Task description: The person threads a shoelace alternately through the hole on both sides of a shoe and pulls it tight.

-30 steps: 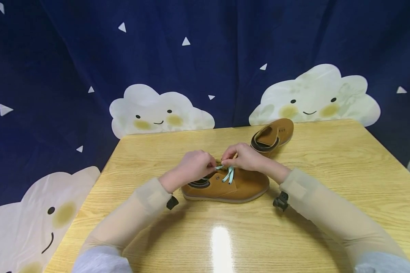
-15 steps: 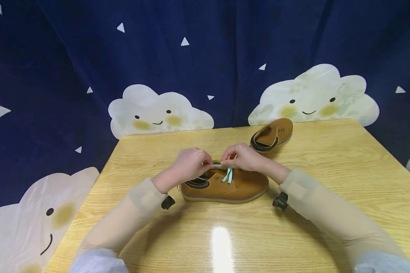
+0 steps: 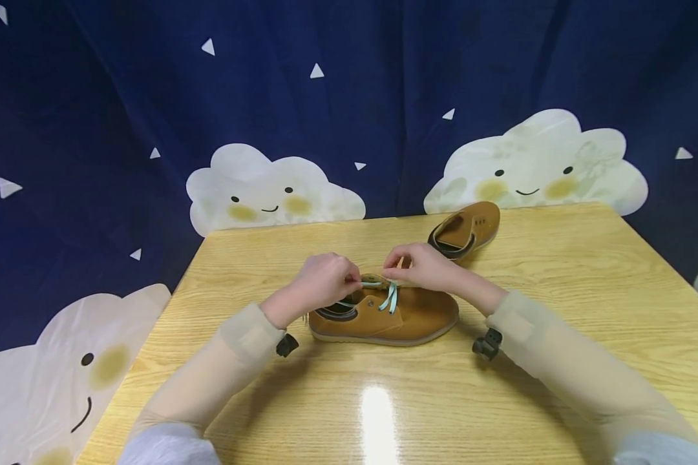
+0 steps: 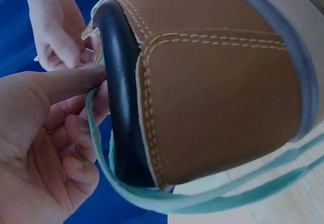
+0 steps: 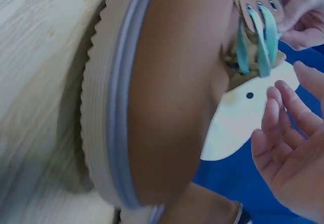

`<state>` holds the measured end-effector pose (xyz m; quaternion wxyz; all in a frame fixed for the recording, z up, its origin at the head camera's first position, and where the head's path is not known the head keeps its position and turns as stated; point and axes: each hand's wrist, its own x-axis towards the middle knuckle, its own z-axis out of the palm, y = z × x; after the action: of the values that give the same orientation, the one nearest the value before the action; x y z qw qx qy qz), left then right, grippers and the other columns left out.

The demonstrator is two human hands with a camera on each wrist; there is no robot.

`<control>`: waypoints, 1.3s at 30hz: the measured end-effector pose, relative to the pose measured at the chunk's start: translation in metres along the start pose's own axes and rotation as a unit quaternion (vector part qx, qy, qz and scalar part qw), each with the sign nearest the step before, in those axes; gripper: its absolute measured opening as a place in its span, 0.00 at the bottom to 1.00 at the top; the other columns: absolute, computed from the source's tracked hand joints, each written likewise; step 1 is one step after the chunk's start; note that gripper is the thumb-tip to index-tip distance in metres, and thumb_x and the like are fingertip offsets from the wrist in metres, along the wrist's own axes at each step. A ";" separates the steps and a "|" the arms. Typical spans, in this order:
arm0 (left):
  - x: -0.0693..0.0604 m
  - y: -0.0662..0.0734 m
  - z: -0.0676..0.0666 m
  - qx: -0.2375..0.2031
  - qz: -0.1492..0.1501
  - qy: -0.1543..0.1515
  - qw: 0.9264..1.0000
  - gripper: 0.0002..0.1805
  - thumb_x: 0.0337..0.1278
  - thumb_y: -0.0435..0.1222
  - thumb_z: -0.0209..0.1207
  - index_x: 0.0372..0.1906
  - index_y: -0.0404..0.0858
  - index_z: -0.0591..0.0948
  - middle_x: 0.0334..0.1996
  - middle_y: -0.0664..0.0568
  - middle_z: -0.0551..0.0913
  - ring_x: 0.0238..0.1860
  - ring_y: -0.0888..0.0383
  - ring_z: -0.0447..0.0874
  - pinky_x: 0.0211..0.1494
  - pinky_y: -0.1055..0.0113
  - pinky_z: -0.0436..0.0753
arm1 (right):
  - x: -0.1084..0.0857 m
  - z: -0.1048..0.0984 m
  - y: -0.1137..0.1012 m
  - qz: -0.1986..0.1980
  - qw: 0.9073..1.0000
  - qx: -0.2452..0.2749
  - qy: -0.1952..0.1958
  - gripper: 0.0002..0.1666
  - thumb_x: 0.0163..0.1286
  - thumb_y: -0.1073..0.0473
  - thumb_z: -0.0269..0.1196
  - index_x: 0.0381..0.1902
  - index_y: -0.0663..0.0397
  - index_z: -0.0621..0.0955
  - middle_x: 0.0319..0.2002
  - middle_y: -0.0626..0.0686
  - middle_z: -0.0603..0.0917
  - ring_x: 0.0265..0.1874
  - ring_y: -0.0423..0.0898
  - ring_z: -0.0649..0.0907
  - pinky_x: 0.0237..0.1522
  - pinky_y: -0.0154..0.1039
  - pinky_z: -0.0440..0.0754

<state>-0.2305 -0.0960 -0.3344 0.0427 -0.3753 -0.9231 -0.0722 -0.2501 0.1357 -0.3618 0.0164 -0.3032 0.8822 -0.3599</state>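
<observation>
a dark blue curtain with white clouds and triangles hangs behind everything (image 3: pixel 349 97). before it stands a wood-grain counter (image 3: pixel 442 400), and on this the near brown shoe (image 3: pixel 424 316) sits upright, toe toward the person's right. the far brown shoe (image 3: pixel 481 229) rests behind it, toe angled away. both hands are over the near shoe: the left hand (image 3: pixel 326 279) pinches the turquoise lace (image 3: pixel 391 297) by the shoe's opening; the right hand (image 3: pixel 424 266) has thumb and fingers apart, just beside the lace, whose strands hang over the shoe's side.
</observation>
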 end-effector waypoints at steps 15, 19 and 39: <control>0.003 0.000 0.001 -0.005 0.005 -0.015 1.000 0.07 0.59 0.40 0.66 0.27 0.48 0.88 0.25 0.62 0.84 0.21 0.67 0.74 0.22 0.67 0.72 | -0.006 -0.003 0.002 0.021 0.995 -0.064 -0.070 0.10 0.63 0.54 0.67 0.24 0.47 0.82 0.20 0.40 0.78 0.21 0.40 0.72 0.28 0.37 0.70; 0.003 0.000 0.000 -0.004 0.008 -0.015 1.000 0.07 0.59 0.39 0.66 0.26 0.48 0.87 0.24 0.62 0.84 0.20 0.67 0.73 0.22 0.67 0.71 | -0.003 -0.004 0.002 0.031 0.995 -0.043 -0.082 0.10 0.62 0.55 0.68 0.22 0.49 0.82 0.20 0.41 0.78 0.23 0.40 0.75 0.30 0.37 0.72; -0.002 -0.003 -0.002 -0.020 0.004 -0.015 1.000 0.07 0.59 0.38 0.66 0.26 0.45 0.86 0.23 0.61 0.82 0.20 0.65 0.72 0.22 0.67 0.70 | 0.001 -0.003 -0.007 0.033 0.997 -0.007 -0.072 0.11 0.63 0.57 0.66 0.22 0.51 0.82 0.20 0.41 0.77 0.22 0.40 0.72 0.28 0.37 0.68</control>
<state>-0.2313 -0.0996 -0.3328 0.0218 -0.3810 -0.9205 -0.0845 -0.2477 0.1335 -0.3546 0.0893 -0.2994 0.8906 -0.3305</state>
